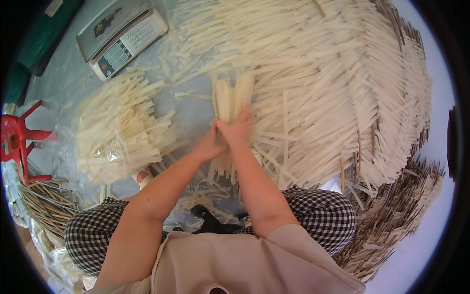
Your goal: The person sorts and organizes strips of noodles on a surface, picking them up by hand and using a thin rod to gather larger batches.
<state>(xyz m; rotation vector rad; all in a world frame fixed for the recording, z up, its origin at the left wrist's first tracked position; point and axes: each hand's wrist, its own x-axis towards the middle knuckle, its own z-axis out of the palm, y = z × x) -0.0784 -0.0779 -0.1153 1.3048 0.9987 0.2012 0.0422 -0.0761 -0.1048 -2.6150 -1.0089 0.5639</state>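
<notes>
Both hands meet at one bundle of flat, pale dried noodle-like strips [234,93], which stands out above and below them. My left hand [210,144] closes round the bundle's left side, slightly blurred. Across its right side lies my right hand [237,128], the thumb close to the left hand and the fingers partly hidden. To the left, a clear plastic bag [110,147] holds many similar strips, their ends spreading from its open side. A large heap of loose strips [315,84] spreads over the right, close beside the right hand.
A digital scale [125,44] with a metal pan stands at the upper left. A red plastic stool [24,141] is at the left edge, above a pile of thin sticks [47,202]. More sticks with strips [393,217] are stacked at the lower right. Loose strips lie between the feet.
</notes>
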